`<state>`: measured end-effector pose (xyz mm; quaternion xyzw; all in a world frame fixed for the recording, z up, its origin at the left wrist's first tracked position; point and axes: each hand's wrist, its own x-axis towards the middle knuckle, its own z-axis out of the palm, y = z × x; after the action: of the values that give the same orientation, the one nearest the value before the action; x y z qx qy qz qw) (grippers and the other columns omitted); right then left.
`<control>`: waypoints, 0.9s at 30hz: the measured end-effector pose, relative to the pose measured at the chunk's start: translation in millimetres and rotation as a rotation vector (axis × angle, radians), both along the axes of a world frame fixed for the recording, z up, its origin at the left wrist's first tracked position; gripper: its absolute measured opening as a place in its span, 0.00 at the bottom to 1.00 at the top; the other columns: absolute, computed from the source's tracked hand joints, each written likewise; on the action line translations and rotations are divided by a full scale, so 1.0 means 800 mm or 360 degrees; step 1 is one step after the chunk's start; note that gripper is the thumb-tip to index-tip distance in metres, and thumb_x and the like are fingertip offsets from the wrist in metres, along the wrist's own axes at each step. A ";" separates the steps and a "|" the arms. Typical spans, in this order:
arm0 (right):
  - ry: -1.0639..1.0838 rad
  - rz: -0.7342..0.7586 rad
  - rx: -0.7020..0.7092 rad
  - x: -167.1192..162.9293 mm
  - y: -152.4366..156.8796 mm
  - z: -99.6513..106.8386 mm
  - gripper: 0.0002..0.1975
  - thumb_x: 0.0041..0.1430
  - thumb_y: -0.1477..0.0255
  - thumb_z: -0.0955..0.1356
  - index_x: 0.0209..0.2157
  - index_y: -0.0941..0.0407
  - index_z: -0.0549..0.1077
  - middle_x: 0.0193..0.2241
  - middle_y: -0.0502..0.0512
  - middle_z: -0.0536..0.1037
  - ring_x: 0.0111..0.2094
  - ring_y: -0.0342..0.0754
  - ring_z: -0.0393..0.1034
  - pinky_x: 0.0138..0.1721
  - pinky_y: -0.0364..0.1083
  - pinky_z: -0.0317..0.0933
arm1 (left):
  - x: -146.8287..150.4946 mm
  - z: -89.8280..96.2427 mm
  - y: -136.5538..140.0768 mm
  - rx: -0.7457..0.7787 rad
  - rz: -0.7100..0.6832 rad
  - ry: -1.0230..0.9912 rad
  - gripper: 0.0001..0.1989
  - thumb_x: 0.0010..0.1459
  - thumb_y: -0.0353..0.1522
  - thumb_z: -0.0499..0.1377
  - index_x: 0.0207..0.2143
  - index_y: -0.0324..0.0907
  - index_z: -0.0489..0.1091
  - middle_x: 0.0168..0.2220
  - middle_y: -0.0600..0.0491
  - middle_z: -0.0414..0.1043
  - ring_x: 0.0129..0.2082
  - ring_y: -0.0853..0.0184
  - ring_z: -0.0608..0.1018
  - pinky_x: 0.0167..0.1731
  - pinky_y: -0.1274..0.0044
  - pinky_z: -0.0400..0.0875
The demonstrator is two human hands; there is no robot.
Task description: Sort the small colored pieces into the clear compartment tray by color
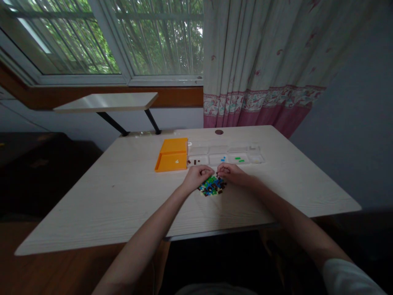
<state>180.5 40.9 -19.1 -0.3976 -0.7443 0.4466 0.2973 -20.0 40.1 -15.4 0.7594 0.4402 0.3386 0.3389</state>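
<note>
A heap of small building bricks (pixel 211 187) in green, blue, dark brown and cream lies on the table in front of me. My left hand (pixel 198 177) rests at the heap's left edge, fingers curled in toward the thumb; whatever they hold, if anything, is too small to see. Over the heap's right side, my right hand (pixel 233 174) pinches a small dark brick (pixel 217 173) between thumb and fingertips. Just beyond both hands sits a clear compartment tray (pixel 225 163). Separate compartments hold a few brown, blue and green bricks.
Left of the tray, an orange case (pixel 172 148) lies open with small white pieces (pixel 177 161) in it. A raised shelf (pixel 107 102) on black legs stands at the table's (pixel 123 213) back left. Behind are a window and a curtain (pixel 245 82).
</note>
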 end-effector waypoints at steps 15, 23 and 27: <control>-0.0034 0.0082 0.0007 -0.002 -0.004 0.000 0.13 0.51 0.61 0.65 0.31 0.58 0.66 0.22 0.47 0.66 0.23 0.39 0.58 0.24 0.39 0.53 | 0.000 -0.002 -0.003 0.0044 -0.0173 0.0142 0.12 0.52 0.36 0.55 0.31 0.38 0.74 0.14 0.60 0.56 0.15 0.77 0.57 0.17 0.84 0.50; -0.0062 0.0099 0.0023 -0.003 -0.004 -0.002 0.13 0.52 0.61 0.65 0.31 0.58 0.67 0.23 0.48 0.66 0.23 0.39 0.59 0.24 0.39 0.54 | -0.001 -0.001 -0.003 0.0066 -0.0213 0.0175 0.11 0.51 0.34 0.55 0.31 0.37 0.74 0.15 0.60 0.58 0.16 0.77 0.58 0.17 0.85 0.50; -0.0061 0.0090 0.0036 -0.003 -0.004 -0.001 0.12 0.52 0.62 0.65 0.31 0.58 0.67 0.23 0.47 0.66 0.23 0.38 0.58 0.24 0.39 0.53 | 0.000 -0.001 -0.003 0.0060 -0.0216 0.0187 0.12 0.52 0.35 0.55 0.31 0.38 0.74 0.15 0.60 0.58 0.16 0.77 0.58 0.18 0.84 0.51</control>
<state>178.5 37.3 -20.0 -0.3815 -0.7659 0.4387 0.2747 -20.4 37.9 -16.6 0.8123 0.4002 0.2781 0.3203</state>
